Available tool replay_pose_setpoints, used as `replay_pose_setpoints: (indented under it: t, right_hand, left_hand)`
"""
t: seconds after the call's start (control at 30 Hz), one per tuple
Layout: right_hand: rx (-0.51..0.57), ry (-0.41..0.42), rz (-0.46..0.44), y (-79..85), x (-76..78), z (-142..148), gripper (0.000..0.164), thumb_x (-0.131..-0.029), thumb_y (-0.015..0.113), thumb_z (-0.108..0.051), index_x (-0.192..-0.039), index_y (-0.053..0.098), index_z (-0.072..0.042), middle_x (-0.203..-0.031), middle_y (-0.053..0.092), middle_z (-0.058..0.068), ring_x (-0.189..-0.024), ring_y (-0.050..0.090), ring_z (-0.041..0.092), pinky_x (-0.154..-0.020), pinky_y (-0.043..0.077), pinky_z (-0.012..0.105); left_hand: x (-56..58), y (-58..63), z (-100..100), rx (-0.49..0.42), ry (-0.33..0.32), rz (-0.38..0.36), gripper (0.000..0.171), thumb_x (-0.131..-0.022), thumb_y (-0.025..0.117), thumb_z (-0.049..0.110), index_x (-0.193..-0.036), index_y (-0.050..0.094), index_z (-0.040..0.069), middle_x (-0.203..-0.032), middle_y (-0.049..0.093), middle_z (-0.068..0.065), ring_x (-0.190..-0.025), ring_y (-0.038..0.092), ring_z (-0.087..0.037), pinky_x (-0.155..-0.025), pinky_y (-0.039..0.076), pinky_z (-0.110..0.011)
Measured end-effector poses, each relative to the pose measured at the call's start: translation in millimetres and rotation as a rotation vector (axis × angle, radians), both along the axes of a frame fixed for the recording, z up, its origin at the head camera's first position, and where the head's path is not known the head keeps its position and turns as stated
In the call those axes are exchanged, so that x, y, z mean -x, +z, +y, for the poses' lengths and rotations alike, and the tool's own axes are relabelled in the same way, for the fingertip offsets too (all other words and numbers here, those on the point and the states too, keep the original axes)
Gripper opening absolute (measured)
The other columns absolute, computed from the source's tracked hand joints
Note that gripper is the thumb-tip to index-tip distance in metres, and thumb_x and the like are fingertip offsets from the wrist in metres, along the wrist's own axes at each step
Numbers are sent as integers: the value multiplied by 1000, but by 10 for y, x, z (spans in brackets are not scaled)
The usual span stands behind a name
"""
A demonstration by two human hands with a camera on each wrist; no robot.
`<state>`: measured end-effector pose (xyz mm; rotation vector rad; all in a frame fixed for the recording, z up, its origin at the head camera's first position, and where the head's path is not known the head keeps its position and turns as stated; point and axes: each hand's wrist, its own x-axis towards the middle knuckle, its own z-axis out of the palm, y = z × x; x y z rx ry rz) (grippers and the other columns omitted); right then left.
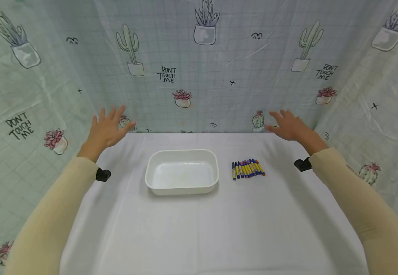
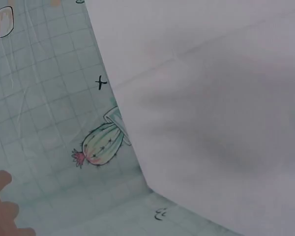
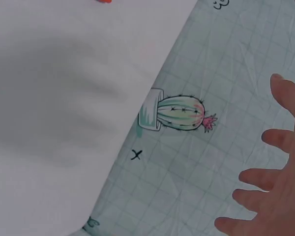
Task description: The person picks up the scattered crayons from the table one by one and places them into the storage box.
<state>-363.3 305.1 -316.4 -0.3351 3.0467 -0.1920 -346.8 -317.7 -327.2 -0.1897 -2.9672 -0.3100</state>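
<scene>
My left hand (image 1: 105, 130) is held up over the far left of the table, fingers spread and holding nothing. On the other side, my right hand (image 1: 290, 126) hovers near the far right edge, its fingers apart and nothing in them. Between the two hands stands a white rectangular dish (image 1: 183, 190) with nothing inside. Just right of the dish lies a row of several crayons (image 1: 247, 169) in yellow and blue wrappers, side by side. In the right wrist view the fingers of the right hand (image 3: 270, 182) show at the right, away from the tabletop.
A white cloth covers the table (image 1: 199, 229). Behind it and along both sides hangs a pale green curtain (image 1: 199, 80) printed with cacti and lettering. Each wrist wears a black camera mount, on the left (image 1: 103, 175) and right (image 1: 303, 164).
</scene>
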Motion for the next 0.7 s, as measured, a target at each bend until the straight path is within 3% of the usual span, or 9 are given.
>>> replay_pose_setpoints:
  t: [0.23,0.4,0.7]
  right_hand:
    - [52,22,-25,-51,-152,-86,77,-106,53,-43,-162,23,-1,-163,20,38,-149,23,58,-115,28,76]
    - [69,37,-40,-65,-271,-192,76,-104,60,-37,-160,27,2,-159,29,39,-144,34,57,-112,36,73]
    - [72,66,-69,-217,-416,-318,75,-103,61,-37,-157,33,6,-158,37,36,-146,35,55,-116,34,70]
  left_hand:
    - [-147,-114,98,-75,-46,25,91,-99,35,76,-168,6,24,-171,12,-27,-154,-7,-60,-117,-2,-82]
    - [-249,-240,151,-171,-59,31,86,-102,38,71,-168,7,26,-173,16,-19,-155,-4,-60,-114,4,-85]
    - [-382,-484,303,-400,-74,-83,81,-105,35,66,-168,-1,29,-175,4,-15,-158,-5,-51,-116,5,-83]
